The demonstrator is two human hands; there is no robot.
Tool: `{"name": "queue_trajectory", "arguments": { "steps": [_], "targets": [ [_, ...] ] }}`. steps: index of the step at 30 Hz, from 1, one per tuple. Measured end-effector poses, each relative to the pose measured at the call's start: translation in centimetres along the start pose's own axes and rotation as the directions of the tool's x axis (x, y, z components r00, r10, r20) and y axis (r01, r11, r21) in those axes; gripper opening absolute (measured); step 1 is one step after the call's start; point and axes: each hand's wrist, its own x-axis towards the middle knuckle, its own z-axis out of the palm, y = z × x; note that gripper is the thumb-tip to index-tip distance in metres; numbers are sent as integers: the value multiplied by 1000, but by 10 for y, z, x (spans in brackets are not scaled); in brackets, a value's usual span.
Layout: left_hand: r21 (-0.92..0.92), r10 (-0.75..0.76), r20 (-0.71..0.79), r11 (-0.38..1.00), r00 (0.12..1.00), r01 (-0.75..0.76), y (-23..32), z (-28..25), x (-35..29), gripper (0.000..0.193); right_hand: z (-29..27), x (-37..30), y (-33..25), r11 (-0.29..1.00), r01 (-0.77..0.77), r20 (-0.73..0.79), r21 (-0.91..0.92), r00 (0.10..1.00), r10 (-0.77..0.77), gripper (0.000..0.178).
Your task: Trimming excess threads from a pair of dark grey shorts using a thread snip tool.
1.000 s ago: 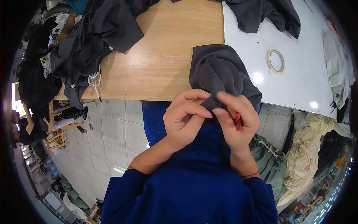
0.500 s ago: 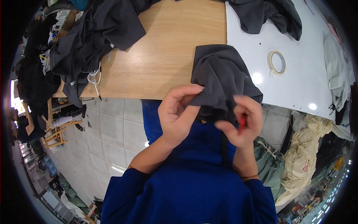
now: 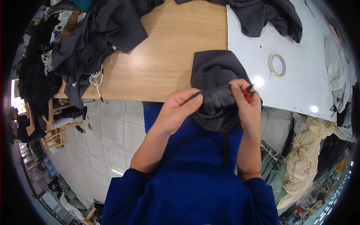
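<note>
A dark grey garment (image 3: 216, 75) hangs off the front edge of the table onto my lap. My left hand (image 3: 176, 112) pinches a folded edge of it between thumb and fingers. My right hand (image 3: 245, 105) grips the same edge from the right and also holds a small red tool (image 3: 247, 93), of which only a bit shows. The two hands stretch a short strip of the fabric between them, just above my blue top.
A wooden tabletop (image 3: 168, 56) joins a white tabletop (image 3: 300, 75) with a roll of tape (image 3: 278, 65) on it. Piles of dark grey clothing (image 3: 97, 33) lie at the back left and back centre (image 3: 262, 15). Tiled floor lies to the left, cream cloth bundles (image 3: 311, 157) to the right.
My hands have drawn apart and lifted a little, stretching the garment's edge between them. The bunched fabric has turned so that a flat strip faces me.
</note>
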Motion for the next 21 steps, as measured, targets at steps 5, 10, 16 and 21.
{"name": "queue_trajectory", "arguments": {
  "steps": [5, 10, 16, 21],
  "targets": [
    [10, 24, -221, 1000, 975, -22, -3, 9, 2, 24, 1, -5, -4, 891, 397, -356, -222, 817, -453, 10],
    [263, 205, -149, 951, 967, -161, 0, 20, 9, 21, -3, -27, -31, 946, 262, 23, -189, 965, -263, 29],
    [631, 361, 170, 674, 917, -383, -4, 16, 22, 11, 20, -23, -17, 925, 373, -24, -79, 926, -376, 19],
    [574, 283, -17, 789, 959, -222, -2, 22, 15, 9, 18, -26, -12, 971, 233, -140, 53, 964, -224, 9]
  ]
}}
